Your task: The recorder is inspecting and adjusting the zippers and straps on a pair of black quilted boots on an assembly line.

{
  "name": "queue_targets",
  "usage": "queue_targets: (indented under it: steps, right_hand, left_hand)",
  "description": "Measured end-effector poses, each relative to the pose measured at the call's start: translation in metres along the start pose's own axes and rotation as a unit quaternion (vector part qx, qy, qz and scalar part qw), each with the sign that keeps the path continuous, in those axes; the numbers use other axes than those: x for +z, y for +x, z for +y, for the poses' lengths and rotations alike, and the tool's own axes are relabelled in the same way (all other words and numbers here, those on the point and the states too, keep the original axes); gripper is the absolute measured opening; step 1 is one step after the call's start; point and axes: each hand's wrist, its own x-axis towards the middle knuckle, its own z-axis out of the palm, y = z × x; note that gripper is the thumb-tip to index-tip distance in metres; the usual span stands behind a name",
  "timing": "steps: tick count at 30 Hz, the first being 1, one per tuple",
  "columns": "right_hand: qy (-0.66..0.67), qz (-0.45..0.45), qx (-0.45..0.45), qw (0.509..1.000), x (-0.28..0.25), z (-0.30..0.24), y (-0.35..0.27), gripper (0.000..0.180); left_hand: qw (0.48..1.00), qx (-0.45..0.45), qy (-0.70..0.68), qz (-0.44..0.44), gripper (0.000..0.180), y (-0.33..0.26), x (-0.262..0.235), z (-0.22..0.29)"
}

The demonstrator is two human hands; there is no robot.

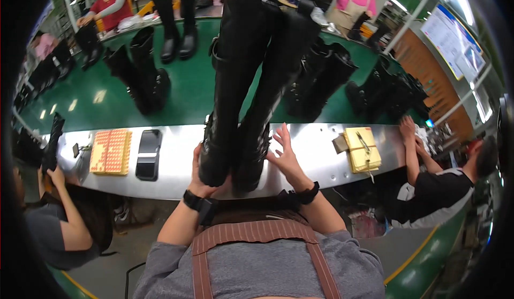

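Note:
A pair of tall black boots stands upright in front of me at the metal edge of the bench, toes toward me. My left hand (202, 177) is closed around the foot of the left boot (235, 58), and part of its fingers is hidden behind the boot. Beside the buckled ankle of the right boot (284, 52), my right hand (288, 158) is open with its fingers spread. Its thumb side is close to that boot; whether it touches, I cannot tell.
A black phone (148, 155) and an orange-patterned pad (110, 152) lie on the metal strip to the left. Yellow cards (362, 150) with a pen lie to the right. More black boots (140, 74) stand on the green belt (198, 84). Co-workers sit on both sides and stand opposite.

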Motion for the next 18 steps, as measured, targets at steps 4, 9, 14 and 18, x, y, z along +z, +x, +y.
queue_targets:
  steps: [4, 9, 14, 18]
  right_hand:
    - [-0.173, -0.033, -0.12, 0.977, -0.021, -0.021, -0.009, 0.114]
    - [0.139, -0.173, -0.064, 0.973, -0.049, -0.063, 0.005, 0.074]
    - [0.043, -0.234, -0.118, 0.964, -0.038, -0.07, 0.01, 0.056]
    - [-0.044, -0.183, -0.204, 0.961, -0.036, -0.077, -0.017, 0.043]
  left_hand:
    - [0.994, -0.071, -0.073, -0.046, 0.06, 0.002, 0.002, 0.001]
    - [0.979, -0.195, -0.05, -0.004, 0.041, 0.015, 0.0, 0.002]
    - [0.949, -0.316, 0.003, -0.02, 0.039, 0.03, -0.009, 0.0]
    - [0.93, -0.203, 0.297, 0.081, 0.046, 0.043, 0.003, 0.03]
